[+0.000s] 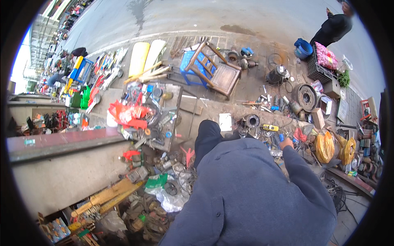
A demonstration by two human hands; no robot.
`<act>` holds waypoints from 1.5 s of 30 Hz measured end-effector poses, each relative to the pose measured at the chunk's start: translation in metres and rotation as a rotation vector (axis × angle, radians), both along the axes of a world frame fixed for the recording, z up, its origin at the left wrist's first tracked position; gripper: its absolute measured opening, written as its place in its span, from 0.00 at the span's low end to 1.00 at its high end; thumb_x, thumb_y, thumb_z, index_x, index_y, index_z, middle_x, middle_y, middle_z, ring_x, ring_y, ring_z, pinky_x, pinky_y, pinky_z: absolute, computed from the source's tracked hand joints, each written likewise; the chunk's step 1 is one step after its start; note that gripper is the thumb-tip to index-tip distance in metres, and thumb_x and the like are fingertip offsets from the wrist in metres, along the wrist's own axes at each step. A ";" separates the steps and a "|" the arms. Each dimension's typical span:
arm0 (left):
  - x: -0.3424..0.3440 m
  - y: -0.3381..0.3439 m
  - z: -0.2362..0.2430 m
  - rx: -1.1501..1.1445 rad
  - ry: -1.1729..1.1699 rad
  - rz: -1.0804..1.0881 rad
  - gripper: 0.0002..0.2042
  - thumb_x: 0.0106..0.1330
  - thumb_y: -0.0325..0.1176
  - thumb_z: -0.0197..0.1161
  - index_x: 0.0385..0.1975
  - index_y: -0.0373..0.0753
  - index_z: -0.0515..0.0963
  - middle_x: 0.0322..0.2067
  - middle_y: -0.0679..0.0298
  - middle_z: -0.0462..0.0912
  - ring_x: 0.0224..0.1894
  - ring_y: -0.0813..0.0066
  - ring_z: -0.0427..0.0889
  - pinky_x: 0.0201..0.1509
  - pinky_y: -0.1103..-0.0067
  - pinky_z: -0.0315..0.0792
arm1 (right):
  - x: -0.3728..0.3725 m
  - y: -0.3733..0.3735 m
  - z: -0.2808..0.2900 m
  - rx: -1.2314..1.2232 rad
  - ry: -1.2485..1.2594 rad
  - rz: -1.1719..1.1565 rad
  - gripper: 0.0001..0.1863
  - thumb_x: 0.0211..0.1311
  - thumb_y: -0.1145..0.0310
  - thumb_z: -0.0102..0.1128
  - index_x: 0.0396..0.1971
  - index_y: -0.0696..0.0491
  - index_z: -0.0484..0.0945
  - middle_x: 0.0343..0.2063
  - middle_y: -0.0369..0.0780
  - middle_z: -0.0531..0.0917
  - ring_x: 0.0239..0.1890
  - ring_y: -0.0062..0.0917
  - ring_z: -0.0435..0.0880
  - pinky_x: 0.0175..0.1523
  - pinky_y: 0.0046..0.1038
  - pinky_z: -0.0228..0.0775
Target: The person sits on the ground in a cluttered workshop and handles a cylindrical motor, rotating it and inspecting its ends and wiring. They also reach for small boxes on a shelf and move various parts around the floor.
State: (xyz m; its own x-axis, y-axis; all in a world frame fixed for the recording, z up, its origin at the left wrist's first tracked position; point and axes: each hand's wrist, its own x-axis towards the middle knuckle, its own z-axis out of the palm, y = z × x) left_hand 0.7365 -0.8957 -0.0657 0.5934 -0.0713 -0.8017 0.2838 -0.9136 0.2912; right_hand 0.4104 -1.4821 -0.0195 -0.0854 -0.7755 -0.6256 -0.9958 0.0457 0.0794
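Observation:
My right hand reaches out to the right, its fingers drawn together around a small blue cylindrical object whose kind is too small to make out. Just beyond it, a yellow device with a small dark window lies among loose parts. A round metal motor stator sits farther left, beside a white rectangular sheet. A red plastic bag is close on the right of the hand. My left hand does not show; my dark sleeve and torso cover the lower middle.
A wooden chair stands on the pavement ahead, against a blue stool. Left is a low table piled with parts and a red bag. Yellow bags and a wheel rim lie right. A person stands far right.

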 end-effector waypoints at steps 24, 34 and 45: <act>0.437 -0.521 -0.114 -0.313 0.100 -0.415 0.16 0.62 0.46 0.66 0.42 0.43 0.88 0.42 0.52 0.89 0.47 0.51 0.87 0.53 0.62 0.79 | 0.125 -0.026 -0.023 0.098 0.046 -0.604 0.23 0.58 0.62 0.64 0.52 0.57 0.84 0.52 0.55 0.85 0.59 0.48 0.83 0.64 0.44 0.74; 0.389 -0.658 -0.186 -0.115 0.106 -0.693 0.15 0.64 0.45 0.65 0.42 0.43 0.87 0.41 0.52 0.89 0.46 0.50 0.87 0.52 0.61 0.79 | 0.107 -0.134 -0.165 0.101 -0.084 -0.746 0.24 0.56 0.62 0.65 0.52 0.58 0.84 0.53 0.56 0.84 0.58 0.49 0.83 0.64 0.44 0.75; 0.349 -1.075 -0.283 -0.350 -0.042 -0.983 0.16 0.62 0.40 0.67 0.47 0.40 0.85 0.39 0.53 0.90 0.43 0.60 0.89 0.52 0.69 0.80 | 0.004 -0.301 -0.246 -0.226 -0.194 -1.095 0.22 0.47 0.63 0.77 0.41 0.60 0.85 0.39 0.52 0.89 0.46 0.46 0.89 0.52 0.40 0.78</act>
State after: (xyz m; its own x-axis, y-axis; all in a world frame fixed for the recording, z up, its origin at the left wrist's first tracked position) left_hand 1.0856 -1.9707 -0.3485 0.1754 -0.7623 -0.6229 -0.5554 -0.5991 0.5767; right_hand 0.4148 -1.7834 -0.2660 -0.7040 -0.4403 -0.5572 -0.4063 0.8932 -0.1926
